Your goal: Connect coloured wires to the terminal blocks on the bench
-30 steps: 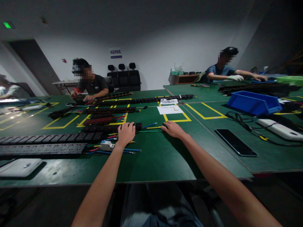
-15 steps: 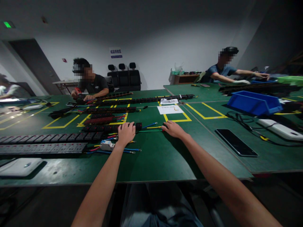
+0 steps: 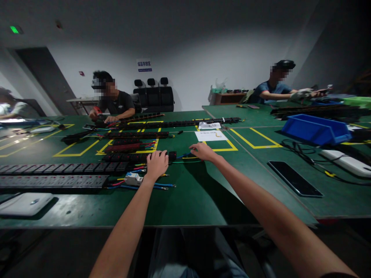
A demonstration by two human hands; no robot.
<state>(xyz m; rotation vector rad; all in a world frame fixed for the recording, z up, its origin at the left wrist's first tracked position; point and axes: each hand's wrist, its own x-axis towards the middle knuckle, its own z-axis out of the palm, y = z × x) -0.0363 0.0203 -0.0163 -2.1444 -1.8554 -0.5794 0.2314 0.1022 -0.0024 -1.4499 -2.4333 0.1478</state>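
Note:
My left hand point(image 3: 157, 164) rests over the right part of a black socket strip point(image 3: 135, 157), its fingers curled over the strip's top. Blue, yellow and green wires point(image 3: 183, 157) run out of the strip's right end. Over the far part of these wires is my right hand point(image 3: 203, 151), fingers bent and close together at the blue one; the fingertips' contact is too small to make out. Nearer to me, a white and blue breaker point(image 3: 133, 178) sits among coloured wires beside a grey socket strip point(image 3: 55, 181).
A phone point(image 3: 294, 178), a blue bin point(image 3: 315, 129) and a white power bank point(image 3: 346, 163) with black cables lie to the right. Another white device point(image 3: 27, 204) is at the front left. Papers point(image 3: 211, 136) lie behind my hands. Two people work across the table, another at the far left.
My right hand has moved left along the wires, and the blue wire is now under its fingers. My left hand stays on the strip. The view has shifted slightly.

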